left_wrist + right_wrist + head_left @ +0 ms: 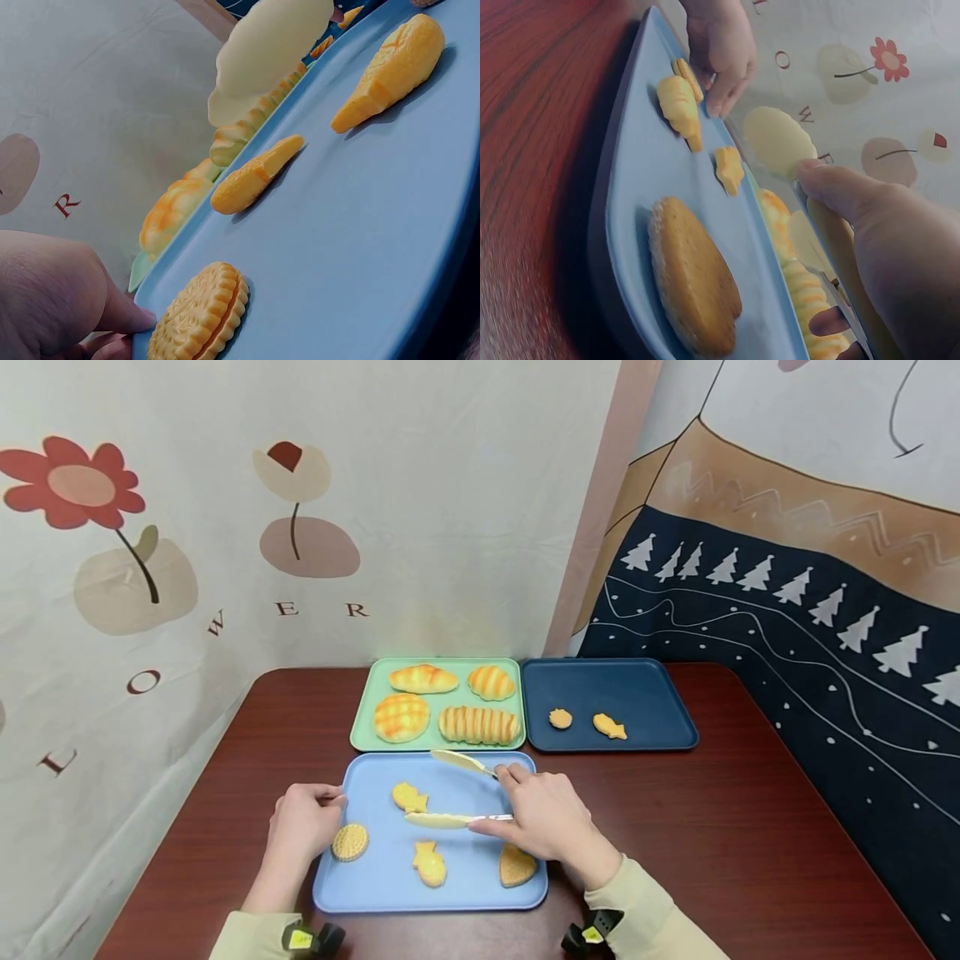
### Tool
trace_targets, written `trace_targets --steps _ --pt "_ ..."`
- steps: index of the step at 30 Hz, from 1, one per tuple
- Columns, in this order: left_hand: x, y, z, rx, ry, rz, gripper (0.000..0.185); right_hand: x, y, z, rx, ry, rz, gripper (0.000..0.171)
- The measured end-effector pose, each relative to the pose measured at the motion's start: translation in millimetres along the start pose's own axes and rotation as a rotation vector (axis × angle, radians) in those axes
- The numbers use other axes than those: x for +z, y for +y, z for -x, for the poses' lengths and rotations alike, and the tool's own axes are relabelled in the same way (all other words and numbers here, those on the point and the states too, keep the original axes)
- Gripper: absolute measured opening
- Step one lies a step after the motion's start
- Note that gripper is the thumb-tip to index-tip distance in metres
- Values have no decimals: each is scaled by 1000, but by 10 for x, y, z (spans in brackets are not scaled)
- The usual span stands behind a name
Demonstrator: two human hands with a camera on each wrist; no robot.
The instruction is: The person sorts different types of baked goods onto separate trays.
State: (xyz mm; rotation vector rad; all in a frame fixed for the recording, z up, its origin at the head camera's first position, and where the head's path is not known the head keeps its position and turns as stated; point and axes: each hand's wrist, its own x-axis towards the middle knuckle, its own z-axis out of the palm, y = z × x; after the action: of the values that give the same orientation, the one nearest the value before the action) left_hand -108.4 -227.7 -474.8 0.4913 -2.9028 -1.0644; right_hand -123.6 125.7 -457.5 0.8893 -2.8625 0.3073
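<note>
Nearest the person, the light blue tray (pixel 480 893) lies on the dark wooden table (pixel 750 843). The right hand (pixel 543 818) hovers over its right half with fingers curled round cream-tipped tongs (pixel 457 793), whose two blades are spread apart and grip nothing. Just under the heel of that hand sits a heart-shaped cookie (pixel 517 865). The left hand (pixel 303 822) grips the tray's left rim, its fingertips beside the round sandwich cookie (pixel 350 842).

Between the tong blades, just past their tips and to the left of the right hand, lies a small fish-shaped cookie (pixel 409 797), its long axis running roughly left-right, across the line of the blades. A second fish cookie (pixel 430 864) lies nearer the person, below the lower blade. The right hand is the nearer of the two to both.

Beyond the hands, a green tray (pixel 363 727) carries four bread rolls, and to its right a dark blue tray (pixel 652 693) holds two small cookies (pixel 588 722).
</note>
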Motion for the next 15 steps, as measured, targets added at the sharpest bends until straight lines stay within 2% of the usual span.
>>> trace_targets --steps 15 --pt "0 -4 -11 -6 -2 -1 32 124 -151 -132 -69 5 91 71"
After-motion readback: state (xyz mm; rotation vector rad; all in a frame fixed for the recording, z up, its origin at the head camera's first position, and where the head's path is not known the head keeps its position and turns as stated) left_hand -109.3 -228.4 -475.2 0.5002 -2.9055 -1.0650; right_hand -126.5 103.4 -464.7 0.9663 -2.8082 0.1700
